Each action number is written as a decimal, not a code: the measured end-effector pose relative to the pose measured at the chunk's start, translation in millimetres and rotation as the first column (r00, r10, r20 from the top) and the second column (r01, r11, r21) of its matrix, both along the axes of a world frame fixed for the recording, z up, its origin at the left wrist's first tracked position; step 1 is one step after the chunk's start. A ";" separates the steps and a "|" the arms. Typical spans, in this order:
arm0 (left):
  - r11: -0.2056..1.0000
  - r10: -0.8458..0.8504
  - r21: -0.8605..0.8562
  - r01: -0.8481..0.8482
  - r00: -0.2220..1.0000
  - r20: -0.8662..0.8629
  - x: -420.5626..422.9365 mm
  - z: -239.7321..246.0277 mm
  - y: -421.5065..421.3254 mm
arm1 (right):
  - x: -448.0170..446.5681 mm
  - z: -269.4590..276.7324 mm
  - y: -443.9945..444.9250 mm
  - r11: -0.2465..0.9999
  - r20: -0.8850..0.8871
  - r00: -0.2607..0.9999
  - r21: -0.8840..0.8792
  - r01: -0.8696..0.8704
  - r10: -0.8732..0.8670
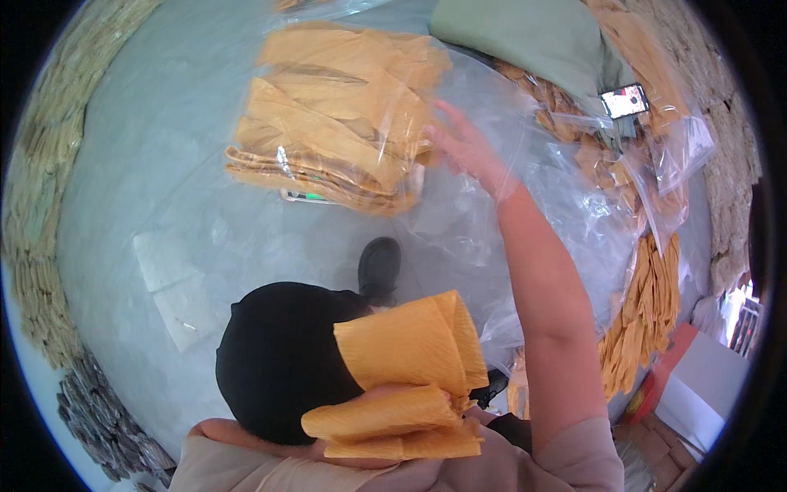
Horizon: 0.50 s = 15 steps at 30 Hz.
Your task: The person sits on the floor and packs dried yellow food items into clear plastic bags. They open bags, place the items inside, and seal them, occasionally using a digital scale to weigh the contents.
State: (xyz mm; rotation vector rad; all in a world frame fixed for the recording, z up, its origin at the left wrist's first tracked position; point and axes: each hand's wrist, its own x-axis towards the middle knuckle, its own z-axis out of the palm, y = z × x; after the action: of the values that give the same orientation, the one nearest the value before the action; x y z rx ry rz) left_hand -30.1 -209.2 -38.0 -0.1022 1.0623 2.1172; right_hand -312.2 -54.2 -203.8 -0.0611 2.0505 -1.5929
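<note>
A stack of crinkled orange-yellow sheets (332, 117) in clear plastic rests on a scale (295, 195), whose green display peeks out below the near edge. My right hand (464, 144) reaches to the stack's right side with fingers apart, at or very near the plastic; contact is hard to tell. Close to my body, my left hand (388, 392) grips folded yellow sheets (406, 350), which hide most of its fingers. More folded sheets (393, 421) lie over that forearm. Beside them are my black-clad knee (283, 363) and a black shoe (379, 265).
Loose clear plastic (572, 203) spreads on the right, near more yellow sheets (645, 307). A lit phone (624, 101) sits beside grey-green cloth (522, 37). White papers (175, 289) lie on the grey floor (141, 154). Tan bundles (46, 184) line the left; a box (707, 375) stands lower right.
</note>
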 end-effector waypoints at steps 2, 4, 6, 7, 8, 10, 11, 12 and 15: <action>1.000 0.007 0.003 -0.006 1.000 -0.009 6.3 4.8 -1.8 | 5.4 -11.3 14.3 0.997 0.019 0.999 -0.063 0.045 -0.044; 1.000 -0.008 0.024 0.008 1.000 -0.017 9.7 8.3 -3.4 | 11.4 -47.9 58.6 0.952 -0.084 0.989 -0.291 0.093 -0.123; 0.999 0.026 0.033 -0.026 1.000 -0.016 16.7 11.2 -4.8 | 24.7 -22.4 73.3 0.954 0.139 0.944 0.044 0.295 -0.299; 0.999 0.034 0.039 -0.033 0.999 -0.022 20.3 12.3 -4.6 | 38.3 -27.1 89.8 0.930 0.076 0.927 0.037 0.366 -0.368; 0.998 0.036 0.048 -0.034 0.999 -0.025 22.1 13.5 -5.3 | 53.1 -31.6 108.3 0.899 0.011 0.899 0.026 0.438 -0.438; 0.997 0.056 0.058 -0.054 0.998 -0.029 26.7 15.5 -5.0 | 82.1 -19.8 129.7 0.834 0.011 0.839 0.119 0.540 -0.544; 0.996 0.062 0.064 -0.060 0.998 -0.032 28.4 17.8 -5.2 | 98.3 -13.9 138.3 0.815 0.017 0.821 0.135 0.563 -0.570; 0.994 0.084 0.077 -0.081 0.996 -0.030 31.4 17.7 -5.7 | 114.3 -6.8 143.8 0.802 0.019 0.809 0.155 0.578 -0.587; 0.993 0.090 0.085 -0.087 0.995 -0.038 35.0 22.5 -2.6 | 170.4 5.7 160.5 0.778 0.014 0.782 0.109 0.618 -0.623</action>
State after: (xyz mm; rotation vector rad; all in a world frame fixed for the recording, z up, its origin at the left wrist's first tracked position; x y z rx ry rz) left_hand 4.9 -211.9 -15.5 -0.0666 1.0088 2.2492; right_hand -141.8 106.2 -198.1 0.7687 2.2350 -1.8213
